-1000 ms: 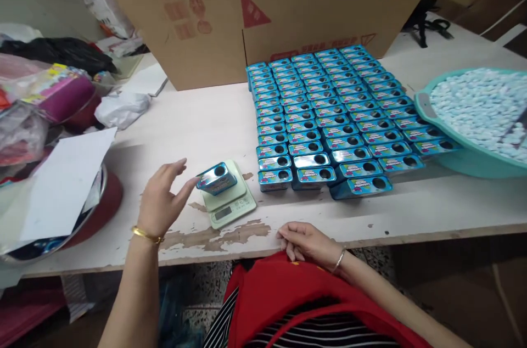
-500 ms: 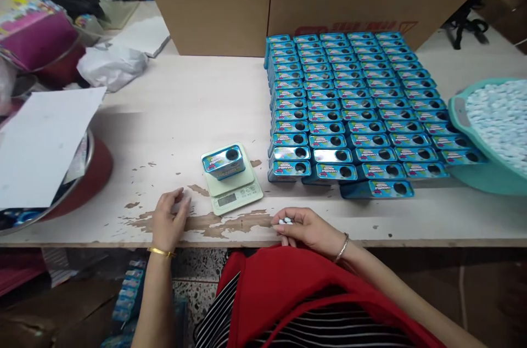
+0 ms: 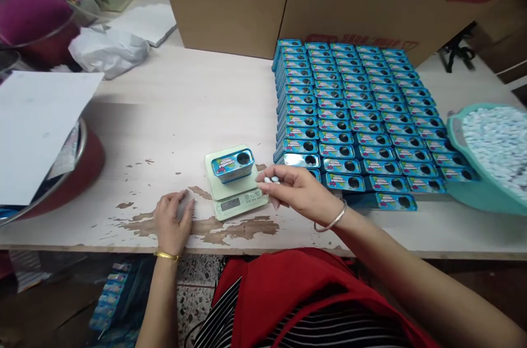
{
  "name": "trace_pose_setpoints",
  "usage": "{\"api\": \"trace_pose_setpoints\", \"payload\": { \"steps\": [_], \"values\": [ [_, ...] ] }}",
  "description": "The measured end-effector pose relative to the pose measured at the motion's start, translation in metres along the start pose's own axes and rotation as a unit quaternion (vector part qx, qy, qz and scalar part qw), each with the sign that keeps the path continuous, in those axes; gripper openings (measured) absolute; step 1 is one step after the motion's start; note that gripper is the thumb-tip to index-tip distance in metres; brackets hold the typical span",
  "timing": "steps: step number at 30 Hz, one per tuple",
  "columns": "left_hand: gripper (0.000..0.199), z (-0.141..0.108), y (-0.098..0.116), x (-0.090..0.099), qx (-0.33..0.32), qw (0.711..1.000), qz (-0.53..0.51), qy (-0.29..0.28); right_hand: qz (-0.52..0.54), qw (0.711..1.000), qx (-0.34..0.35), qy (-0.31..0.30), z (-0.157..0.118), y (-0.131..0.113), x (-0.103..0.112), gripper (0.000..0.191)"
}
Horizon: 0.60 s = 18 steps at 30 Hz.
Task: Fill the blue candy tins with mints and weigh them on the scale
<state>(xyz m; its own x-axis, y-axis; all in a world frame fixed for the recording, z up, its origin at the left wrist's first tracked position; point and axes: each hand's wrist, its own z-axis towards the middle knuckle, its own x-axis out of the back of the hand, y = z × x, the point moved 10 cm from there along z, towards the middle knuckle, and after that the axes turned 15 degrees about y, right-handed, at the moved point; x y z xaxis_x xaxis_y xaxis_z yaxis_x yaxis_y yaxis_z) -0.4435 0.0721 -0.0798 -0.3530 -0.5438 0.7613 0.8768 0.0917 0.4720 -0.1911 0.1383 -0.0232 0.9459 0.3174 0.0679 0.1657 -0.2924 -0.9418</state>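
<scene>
A blue tin [image 3: 231, 166] with a round dark opening in its top stands on a small pale-green digital scale [image 3: 230, 207]. Just right of the tin, over the scale's edge, my right hand [image 3: 294, 189] is closed around a few small white candies [image 3: 272, 179], which show between thumb and fingers. My left hand [image 3: 173, 224] rests on the table left of the scale. Its fingers are loosely bent, the thumb stands apart from them, and I see nothing in it.
Rows of similar blue tins [image 3: 358, 123] fill the table's right half. Beyond them stands a turquoise basin [image 3: 457, 131] heaped with white candies. A large cardboard box [image 3: 230, 13] closes off the back. At left are a red bowl [image 3: 93, 156], paper sheets and a white plastic bag [image 3: 109, 50].
My right hand has moved forward and up from the table's front edge to the scale, carrying the candies. My left hand stays by the scale. The view has shifted slightly.
</scene>
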Motion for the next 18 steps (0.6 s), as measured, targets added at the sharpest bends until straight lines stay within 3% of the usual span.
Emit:
{"api": "trace_pose_setpoints", "payload": {
  "steps": [3, 6, 8, 10, 15, 18],
  "values": [
    [0.032, 0.0, 0.0, 0.001, -0.006, 1.0, -0.001, 0.006, -0.124, 0.984, 0.125, 0.04, 0.019, -0.047, -0.001, 0.018],
    [0.032, 0.0, -0.001, 0.002, -0.015, 1.0, -0.006, 0.008, -0.292, 0.925, 0.233, 0.065, 0.03, -0.08, -0.01, 0.008],
    [0.031, 0.0, -0.002, 0.001, -0.022, 1.0, -0.01, 0.009, -0.361, 0.893, 0.262, 0.055, 0.033, -0.087, -0.019, 0.009],
    [0.031, 0.001, -0.004, 0.0, -0.026, 1.0, -0.01, 0.01, -0.396, 0.879, 0.263, 0.04, 0.035, -0.085, -0.027, 0.012],
    [0.031, 0.001, -0.005, 0.0, -0.023, 0.999, -0.017, 0.013, -0.407, 0.872, 0.27, 0.024, 0.031, -0.082, -0.035, 0.014],
    [0.029, 0.002, -0.003, 0.002, -0.019, 0.999, -0.033, 0.014, -0.369, 0.871, 0.319, 0.05, 0.022, -0.097, -0.021, 0.016]
  ]
}}
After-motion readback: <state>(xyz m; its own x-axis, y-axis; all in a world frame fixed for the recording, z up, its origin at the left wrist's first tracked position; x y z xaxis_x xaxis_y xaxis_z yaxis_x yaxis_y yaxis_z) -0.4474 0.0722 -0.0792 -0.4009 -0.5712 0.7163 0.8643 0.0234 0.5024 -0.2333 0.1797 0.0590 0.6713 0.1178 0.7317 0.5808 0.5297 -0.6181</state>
